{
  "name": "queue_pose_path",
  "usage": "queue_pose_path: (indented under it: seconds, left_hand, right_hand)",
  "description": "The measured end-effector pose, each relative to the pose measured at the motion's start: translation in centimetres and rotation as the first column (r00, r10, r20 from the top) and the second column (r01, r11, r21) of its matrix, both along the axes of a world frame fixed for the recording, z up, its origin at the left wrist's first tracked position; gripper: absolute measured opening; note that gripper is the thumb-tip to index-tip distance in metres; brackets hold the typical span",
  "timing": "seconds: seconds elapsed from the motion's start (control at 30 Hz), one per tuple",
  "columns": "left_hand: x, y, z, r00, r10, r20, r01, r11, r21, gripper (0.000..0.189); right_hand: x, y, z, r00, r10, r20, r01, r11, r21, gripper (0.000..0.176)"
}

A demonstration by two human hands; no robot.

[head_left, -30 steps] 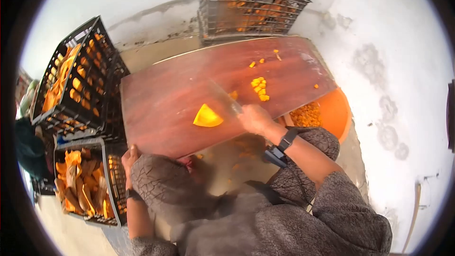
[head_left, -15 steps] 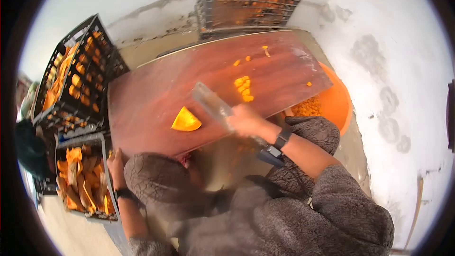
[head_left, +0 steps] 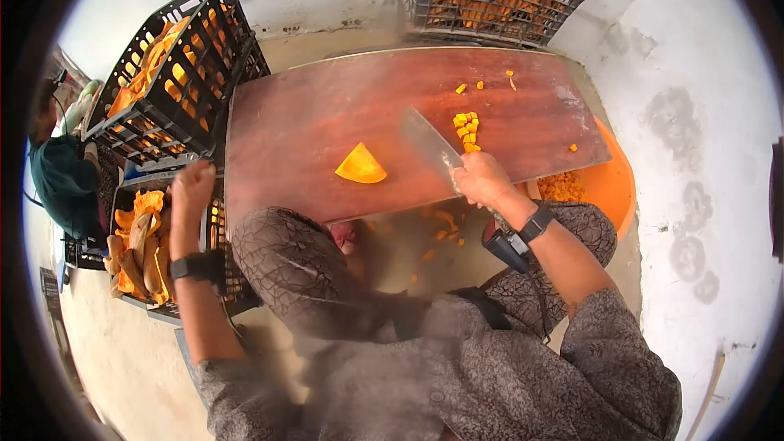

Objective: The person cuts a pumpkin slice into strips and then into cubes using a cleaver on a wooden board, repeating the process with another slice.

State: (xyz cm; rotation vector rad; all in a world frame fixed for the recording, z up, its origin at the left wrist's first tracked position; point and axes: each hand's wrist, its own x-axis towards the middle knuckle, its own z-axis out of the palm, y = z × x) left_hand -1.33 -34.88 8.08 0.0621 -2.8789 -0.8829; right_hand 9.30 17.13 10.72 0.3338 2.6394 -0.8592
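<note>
My right hand is wrapped around a cleaver, its broad blade held over the board's near edge. Left of the blade, a wedge of orange pumpkin lies on the reddish-brown board. A small cluster of pumpkin cubes sits beyond my right hand. My left hand is raised off the board's left end, beside a crate of pumpkin scraps. Its fingers are curled closed, and whatever may be inside them is hidden.
An orange tub holding diced pumpkin stands under the board's right end. Black crates of pumpkin pieces are stacked at the left, and more crates stand behind the board. Another person is at the far left. Scraps lie on the floor.
My left hand has risen from the board's left edge to beside the crates. The cleaver stays in my right hand. The whole view has shifted, so the board appears farther right and higher.
</note>
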Motion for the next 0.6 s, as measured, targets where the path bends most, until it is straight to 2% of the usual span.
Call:
queue_pose_path:
  seconds: [0.07, 0.13, 0.2, 0.23, 0.27, 0.3, 0.4, 0.43, 0.5, 0.57, 0.6]
  left_hand:
    - [0.8, 3.9, 7.3, 0.995, -0.07, 0.068, 0.049, 0.959, 0.279, 0.035]
    - [2.0, 8.4, 12.6, 0.993, -0.114, -0.021, 0.114, 0.919, 0.377, 0.032]
    - [2.9, 12.6, 16.3, 0.971, -0.222, -0.087, 0.238, 0.914, 0.328, 0.037]
    - [3.0, 14.5, 17.0, 0.971, -0.224, -0.082, 0.238, 0.917, 0.321, 0.037]
    - [3.0, 16.3, 17.6, 0.945, -0.318, -0.077, 0.327, 0.903, 0.28, 0.036]
    - [3.1, 17.8, 17.9, 0.911, -0.407, -0.07, 0.411, 0.88, 0.239, 0.035]
    - [3.1, 22.0, 14.6, 0.872, -0.49, 0.006, 0.488, 0.869, 0.079, 0.035]
    - [3.0, 23.1, 12.7, 0.867, -0.496, 0.054, 0.494, 0.868, 0.045, 0.036]
    - [2.4, 23.9, 6.8, 0.811, -0.584, 0.022, 0.585, 0.809, -0.057, 0.041]
    - [2.5, 25.1, 2.5, 0.796, -0.599, 0.087, 0.604, 0.777, -0.178, 0.046]
    - [2.8, 25.3, 0.7, 0.794, -0.601, 0.092, 0.607, 0.775, -0.176, 0.046]
  right_hand:
    - [0.3, 0.9, -0.3, 0.999, 0.004, -0.049, -0.005, 1.0, -0.023, 0.026]
    - [0.3, 1.9, -0.5, 0.993, 0.032, -0.116, -0.027, 0.998, 0.052, 0.025]
    - [0.3, 2.9, -1.7, 0.985, 0.043, -0.169, -0.03, 0.996, 0.082, 0.024]
    - [0.5, 3.3, -1.9, 0.965, 0.076, -0.249, -0.033, 0.985, 0.171, 0.023]
    - [0.7, 3.5, -2.1, 0.939, 0.114, -0.325, -0.028, 0.965, 0.26, 0.022]
    - [0.8, 3.4, -1.5, 0.967, 0.015, -0.256, 0.019, 0.992, 0.128, 0.022]
    - [0.9, 3.8, -2.2, 0.971, -0.018, -0.24, 0.048, 0.991, 0.122, 0.024]
    - [1.1, 3.7, -2.1, 0.971, -0.02, -0.239, 0.049, 0.992, 0.115, 0.024]
    - [1.6, 3.3, -1.4, 0.947, 0.064, -0.316, 0.002, 0.979, 0.205, 0.025]
    - [1.6, 3.2, -1.0, 0.952, 0.049, -0.302, 0.012, 0.98, 0.198, 0.025]
    - [1.6, 3.2, -1.0, 0.957, 0.039, -0.287, 0.018, 0.981, 0.194, 0.025]
